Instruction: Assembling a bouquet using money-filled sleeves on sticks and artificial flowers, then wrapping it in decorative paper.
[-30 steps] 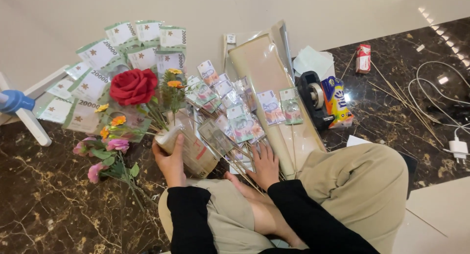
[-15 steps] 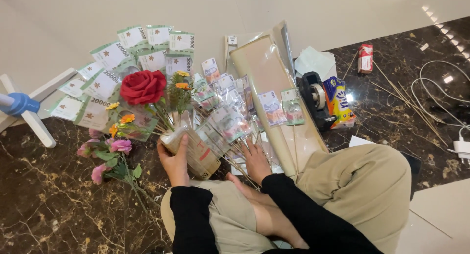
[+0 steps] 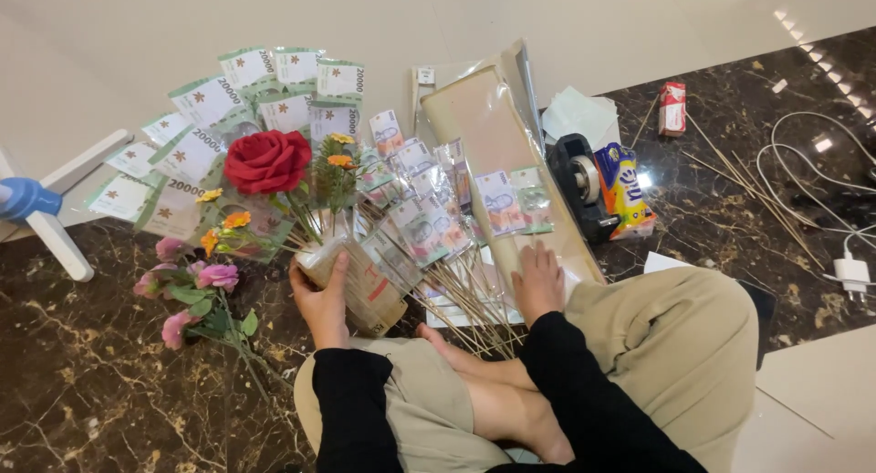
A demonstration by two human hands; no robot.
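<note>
The bouquet (image 3: 274,163), a fan of green banknotes with a red rose (image 3: 267,160) and small orange flowers, is held tilted over the dark marble floor (image 3: 82,382). Its paper-wrapped base (image 3: 360,286) is gripped by the left hand (image 3: 321,301), fingers curled around it and thumb lying along the wrap. The right hand (image 3: 538,281) is laid flat, fingers spread, on the roll of wrapping paper (image 3: 506,154), just beside the loose banknotes on sticks (image 3: 429,227) that lie fanned between the bouquet and the roll.

The base is best kept firmly clasped low down, so that the fan is not crushed and the sticks already set are not twisted. A stick is better lifted by its bare lower end, not by the plastic-sleeved note. The pink flowers (image 3: 196,286) lie on the floor just beside the base, and the tape dispenser (image 3: 579,186) stands near the roll.
</note>
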